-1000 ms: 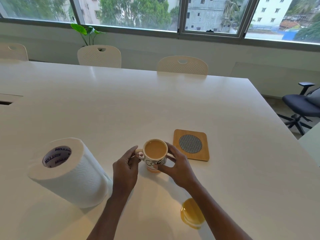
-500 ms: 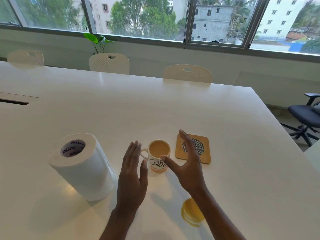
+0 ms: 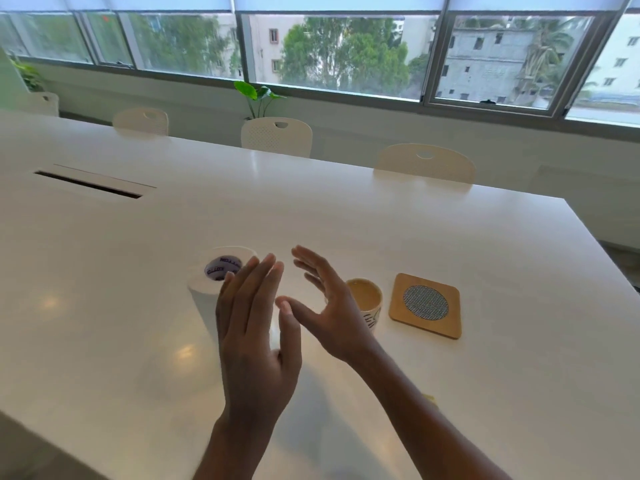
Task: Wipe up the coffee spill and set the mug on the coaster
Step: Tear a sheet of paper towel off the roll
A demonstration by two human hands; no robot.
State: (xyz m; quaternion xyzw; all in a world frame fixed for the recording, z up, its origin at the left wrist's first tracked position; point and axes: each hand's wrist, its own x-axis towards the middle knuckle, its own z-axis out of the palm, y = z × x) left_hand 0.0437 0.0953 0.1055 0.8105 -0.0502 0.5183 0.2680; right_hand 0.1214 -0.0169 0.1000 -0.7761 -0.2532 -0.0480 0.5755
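A white mug [image 3: 367, 301] full of light brown coffee stands on the white table [image 3: 346, 220], just left of a square wooden coaster [image 3: 425, 304] with a round woven inset. My right hand [image 3: 332, 306] is open, fingers spread, raised in front of the mug's left side and hiding part of it. My left hand [image 3: 254, 334] is open too, held up over a paper towel roll [image 3: 216, 282] and covering most of it. Only a small yellow sliver of the coffee spill [image 3: 430, 399] shows beside my right forearm.
Several cream chairs [image 3: 276, 136] line the table's far side under the windows, with a green plant [image 3: 258, 97] behind. A dark cable slot [image 3: 88, 184] is cut into the table at the left. The table's right edge runs close to the coaster.
Both hands have come off the mug and risen open above the table. The view has swung left, so the mug, coaster and roll now sit further right and the spill is nearly hidden.
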